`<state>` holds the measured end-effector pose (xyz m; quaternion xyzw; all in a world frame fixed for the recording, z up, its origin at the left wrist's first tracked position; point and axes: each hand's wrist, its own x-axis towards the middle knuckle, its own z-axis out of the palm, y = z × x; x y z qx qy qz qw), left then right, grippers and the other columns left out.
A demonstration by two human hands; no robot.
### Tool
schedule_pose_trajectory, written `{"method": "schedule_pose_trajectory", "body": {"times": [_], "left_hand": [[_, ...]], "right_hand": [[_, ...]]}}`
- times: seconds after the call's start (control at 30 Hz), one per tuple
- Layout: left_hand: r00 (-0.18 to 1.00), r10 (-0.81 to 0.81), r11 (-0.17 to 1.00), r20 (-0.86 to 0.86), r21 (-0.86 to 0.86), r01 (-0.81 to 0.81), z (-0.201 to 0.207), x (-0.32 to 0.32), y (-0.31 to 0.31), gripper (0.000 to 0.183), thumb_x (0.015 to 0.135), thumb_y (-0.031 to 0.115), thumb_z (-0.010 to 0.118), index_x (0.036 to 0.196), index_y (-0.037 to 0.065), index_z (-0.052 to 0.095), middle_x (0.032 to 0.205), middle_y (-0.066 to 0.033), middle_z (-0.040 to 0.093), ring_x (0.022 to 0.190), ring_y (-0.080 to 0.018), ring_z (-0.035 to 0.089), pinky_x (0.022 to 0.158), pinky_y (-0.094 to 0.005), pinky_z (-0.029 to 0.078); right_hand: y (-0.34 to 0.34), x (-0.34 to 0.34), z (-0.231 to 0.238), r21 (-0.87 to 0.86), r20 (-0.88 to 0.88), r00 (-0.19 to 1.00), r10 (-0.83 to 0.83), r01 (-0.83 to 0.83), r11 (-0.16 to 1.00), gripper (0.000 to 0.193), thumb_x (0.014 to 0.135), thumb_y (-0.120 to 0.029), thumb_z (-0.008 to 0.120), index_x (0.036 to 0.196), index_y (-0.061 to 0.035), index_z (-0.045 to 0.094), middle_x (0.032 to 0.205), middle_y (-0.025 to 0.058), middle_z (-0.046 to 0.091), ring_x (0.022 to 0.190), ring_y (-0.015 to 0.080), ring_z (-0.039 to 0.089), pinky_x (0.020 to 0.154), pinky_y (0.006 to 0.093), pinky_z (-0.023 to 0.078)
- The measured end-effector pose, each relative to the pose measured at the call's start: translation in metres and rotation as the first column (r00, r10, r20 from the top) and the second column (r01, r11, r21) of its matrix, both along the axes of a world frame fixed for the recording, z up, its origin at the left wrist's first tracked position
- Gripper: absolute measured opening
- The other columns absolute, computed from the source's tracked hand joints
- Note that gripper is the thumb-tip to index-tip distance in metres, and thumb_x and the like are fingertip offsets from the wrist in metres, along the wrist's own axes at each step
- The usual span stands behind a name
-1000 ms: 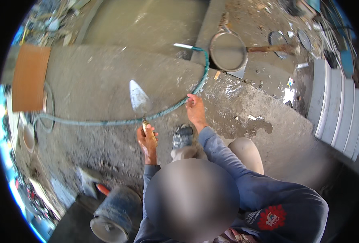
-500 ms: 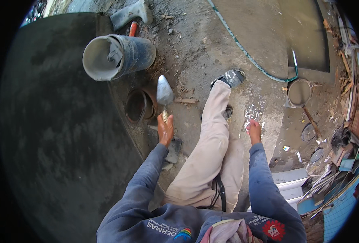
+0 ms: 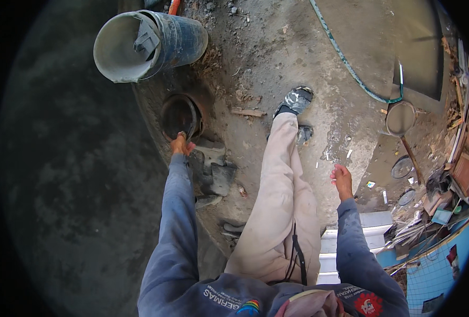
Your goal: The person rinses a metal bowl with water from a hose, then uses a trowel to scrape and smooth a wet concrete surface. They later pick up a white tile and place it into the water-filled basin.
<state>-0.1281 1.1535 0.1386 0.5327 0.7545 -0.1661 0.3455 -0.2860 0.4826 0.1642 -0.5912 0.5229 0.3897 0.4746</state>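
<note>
My left hand (image 3: 181, 145) is closed at the near rim of a dark round bucket (image 3: 196, 117) that stands tilted at the edge of the dark, smooth surface. In this hand is the trowel (image 3: 182, 135); only a bit of its handle end shows, and the blade is hidden, seemingly within the bucket's dark mouth. My right hand (image 3: 342, 180) hangs over the wet concrete at the right, fingers loosely curled and apart, holding nothing.
A large blue bucket (image 3: 184, 39) with a grey block inside lies tipped at upper left. Broken slabs (image 3: 218, 177) lie by my left forearm. A green hose (image 3: 345, 61) crosses the ground, near a long-handled round pan (image 3: 401, 119). Debris lines the right; white steps (image 3: 358, 232) are nearby.
My left hand has lowered the trowel leftward to the dark bucket, and its blade has gone from sight. My right hand stays out to the right. The view has shifted somewhat.
</note>
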Motion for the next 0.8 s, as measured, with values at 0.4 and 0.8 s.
{"method": "schedule_pose_trajectory", "body": {"times": [0.4, 0.8], "left_hand": [[0.683, 0.729, 0.673, -0.042, -0.139, -0.727, -0.086, -0.094, -0.01, 0.107, 0.079, 0.086, 0.053, 0.157, 0.018, 0.025, 0.161, -0.008, 0.029, 0.127, -0.0428, 0.052, 0.107, -0.073, 0.038], [0.934, -0.329, 0.757, 0.136, -0.553, 0.347, 0.038, -0.018, -0.196, 0.062, 0.103, 0.061, 0.044, 0.145, 0.016, 0.05, 0.137, -0.0042, 0.056, 0.125, -0.0249, 0.056, 0.103, -0.0609, 0.038]], "right_hand": [[0.024, 0.025, 0.023, -0.014, 0.009, 0.989, 0.145, -0.145, 0.989, 0.025, 0.101, -0.017, 0.055, 0.123, -0.0097, 0.066, 0.097, 0.0073, 0.068, 0.086, 0.0179, 0.067, 0.073, 0.0339, 0.054], [0.005, 0.052, 0.102, -0.2, 0.042, 0.995, 0.091, -0.081, 0.976, 0.029, 0.095, -0.021, 0.056, 0.117, -0.0104, 0.071, 0.12, 0.0193, 0.07, 0.114, 0.0355, 0.066, 0.098, 0.0443, 0.052]]}}
